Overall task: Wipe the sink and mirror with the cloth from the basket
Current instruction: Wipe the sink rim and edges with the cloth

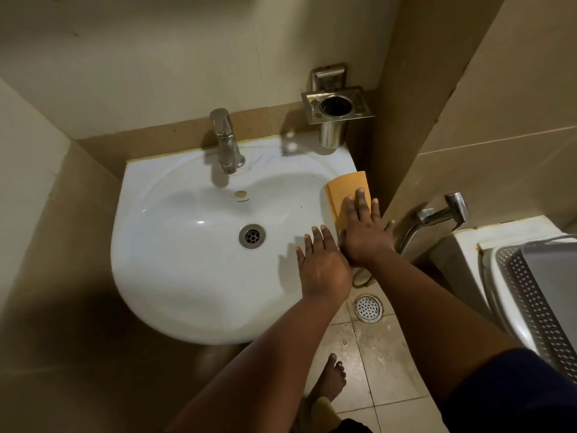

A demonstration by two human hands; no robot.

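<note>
Both hands lie flat: right hand [363, 232] presses folded orange cloth [346, 190] onto glossy white sink [175, 276] rim, left hand [321, 264] beside.

A steel tumbler holder [336, 105] is mounted on the wall right of the tap [225, 142]. A floor drain [368, 308] is set far below it, and a hand sprayer [443, 213] is hung further right.

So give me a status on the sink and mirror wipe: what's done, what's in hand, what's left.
Done: the folded orange cloth is out of the grey perforated plastic basket.
In hand: the right hand presses it flat on the right rim of the white ceramic sink; the left hand rests open on the rim beside it.
Left: dark marks still show near the chrome tap; no mirror is in view.
</note>
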